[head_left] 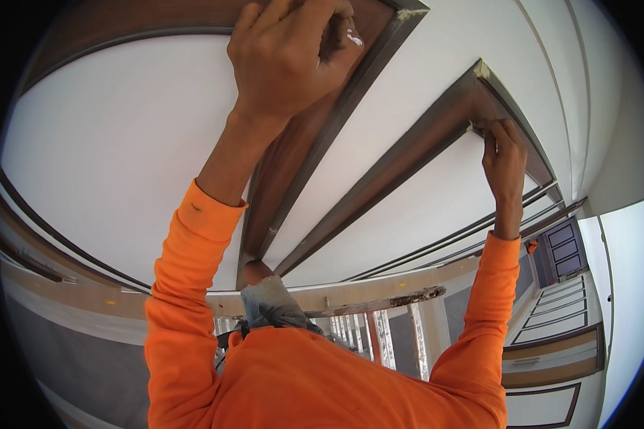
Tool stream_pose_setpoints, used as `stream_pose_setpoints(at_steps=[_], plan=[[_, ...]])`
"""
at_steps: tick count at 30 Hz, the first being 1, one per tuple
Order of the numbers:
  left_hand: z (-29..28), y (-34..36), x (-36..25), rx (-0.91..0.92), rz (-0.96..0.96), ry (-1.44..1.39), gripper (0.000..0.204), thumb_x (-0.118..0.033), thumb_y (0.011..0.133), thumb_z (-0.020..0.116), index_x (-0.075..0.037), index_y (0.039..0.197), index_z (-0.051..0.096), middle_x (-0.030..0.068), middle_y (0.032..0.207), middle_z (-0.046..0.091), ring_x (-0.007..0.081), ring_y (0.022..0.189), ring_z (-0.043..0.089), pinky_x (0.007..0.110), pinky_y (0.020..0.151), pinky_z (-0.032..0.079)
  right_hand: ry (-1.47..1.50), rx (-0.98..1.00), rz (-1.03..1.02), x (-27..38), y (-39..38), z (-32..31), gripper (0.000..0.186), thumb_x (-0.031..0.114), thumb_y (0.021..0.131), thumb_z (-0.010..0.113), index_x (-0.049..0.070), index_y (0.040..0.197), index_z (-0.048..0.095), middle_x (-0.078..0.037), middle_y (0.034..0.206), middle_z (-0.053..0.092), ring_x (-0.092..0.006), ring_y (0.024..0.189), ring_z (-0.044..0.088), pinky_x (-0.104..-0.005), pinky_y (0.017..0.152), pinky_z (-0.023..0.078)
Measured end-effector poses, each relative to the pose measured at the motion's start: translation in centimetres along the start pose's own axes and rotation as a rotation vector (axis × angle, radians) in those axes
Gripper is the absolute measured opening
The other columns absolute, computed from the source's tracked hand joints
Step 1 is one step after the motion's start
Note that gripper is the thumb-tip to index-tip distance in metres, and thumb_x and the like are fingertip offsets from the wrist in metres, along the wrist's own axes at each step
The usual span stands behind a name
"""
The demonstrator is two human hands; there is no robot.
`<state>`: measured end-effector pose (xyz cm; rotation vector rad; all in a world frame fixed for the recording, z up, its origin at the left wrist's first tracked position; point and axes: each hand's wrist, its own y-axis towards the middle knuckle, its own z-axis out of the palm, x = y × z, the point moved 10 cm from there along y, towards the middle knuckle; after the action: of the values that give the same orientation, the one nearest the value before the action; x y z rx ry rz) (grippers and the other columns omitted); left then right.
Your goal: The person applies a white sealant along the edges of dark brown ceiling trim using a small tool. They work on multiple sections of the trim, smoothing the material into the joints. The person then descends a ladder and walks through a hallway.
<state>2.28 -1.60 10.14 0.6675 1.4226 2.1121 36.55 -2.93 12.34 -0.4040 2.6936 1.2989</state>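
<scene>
My left hand [283, 61] is raised at the top, over the dark brown wall moulding [286, 171]. Its fingers are curled in, and a white smear shows on one fingertip. What it holds, if anything, is hidden. Further right, my right hand [504, 154] pinches at the inner corner of a second brown moulding frame [408, 175], by a small pale patch. Whatever sits between those fingertips is too small to make out. Pale, rough residue [482, 69] marks the outer corner of that frame. Orange sleeves cover both forearms.
White wall panels [122, 143] lie between the mouldings. Below my body, a worn wooden plank [379, 304] crosses above paint-splashed uprights [383, 339]. My jeans-covered leg [272, 300] is by the wall. A dark panelled door [565, 247] stands at the far right.
</scene>
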Motion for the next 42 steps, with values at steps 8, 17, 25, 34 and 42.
stream_pose_setpoints(at_steps=[8, 17, 25, 34, 42], plan=[[0.2, 0.0, -0.1, -0.008, -0.002, 0.031, 0.013, -0.012, 0.081, 0.08, -0.02, 0.087, 0.071, -0.0132, 0.055, 0.052, 0.0062, 0.056, 0.048, 0.029, 0.061, 0.033, 0.051, -0.053, -0.061, 0.3, -0.1, -0.4, 0.016, -0.008, 0.093, 0.065, 0.001, 0.102, 0.074, -0.013, 0.1, 0.069, -0.0343, 0.085, 0.071, -0.0429, 0.075, 0.055], [0.3, -0.2, -0.1, 0.036, -0.016, 0.051, 0.013, -0.013, 0.08, 0.08, -0.019, 0.089, 0.073, -0.0121, 0.058, 0.056, 0.0068, 0.058, 0.051, 0.029, 0.063, 0.035, 0.191, -0.199, 0.07, 0.0, -0.9, -3.6, 0.012, -0.002, 0.096, 0.069, 0.002, 0.105, 0.076, -0.01, 0.09, 0.066, -0.0226, 0.076, 0.067, -0.0317, 0.068, 0.051], [0.2, -0.2, 0.0, 0.027, -0.007, 0.019, 0.014, -0.012, 0.08, 0.08, -0.019, 0.091, 0.073, -0.012, 0.059, 0.058, 0.0071, 0.059, 0.053, 0.029, 0.063, 0.036, 0.045, -0.112, -0.088, 2.1, 0.2, -0.4, 0.015, -0.002, 0.095, 0.068, 0.003, 0.109, 0.074, -0.013, 0.097, 0.066, -0.0326, 0.081, 0.068, -0.0415, 0.074, 0.055], [0.1, -0.1, 0.2, 0.01, -0.024, 0.011, 0.012, -0.013, 0.083, 0.08, -0.019, 0.09, 0.074, -0.0122, 0.058, 0.054, 0.0069, 0.057, 0.05, 0.03, 0.062, 0.034, 0.009, -0.057, -0.111, 0.9, 0.5, -1.6, 0.015, -0.006, 0.096, 0.066, -0.002, 0.108, 0.074, -0.009, 0.101, 0.07, -0.0224, 0.086, 0.071, -0.0323, 0.069, 0.054], [0.1, -0.4, 0.1, -0.029, 0.009, 0.013, 0.015, -0.012, 0.078, 0.079, -0.021, 0.087, 0.07, -0.0137, 0.058, 0.057, 0.0071, 0.056, 0.047, 0.029, 0.061, 0.032, 0.238, -0.102, 0.176, -0.2, -1.0, -3.3, 0.014, 0.004, 0.096, 0.068, 0.002, 0.107, 0.077, -0.008, 0.095, 0.072, -0.0182, 0.08, 0.068, -0.028, 0.069, 0.05]])
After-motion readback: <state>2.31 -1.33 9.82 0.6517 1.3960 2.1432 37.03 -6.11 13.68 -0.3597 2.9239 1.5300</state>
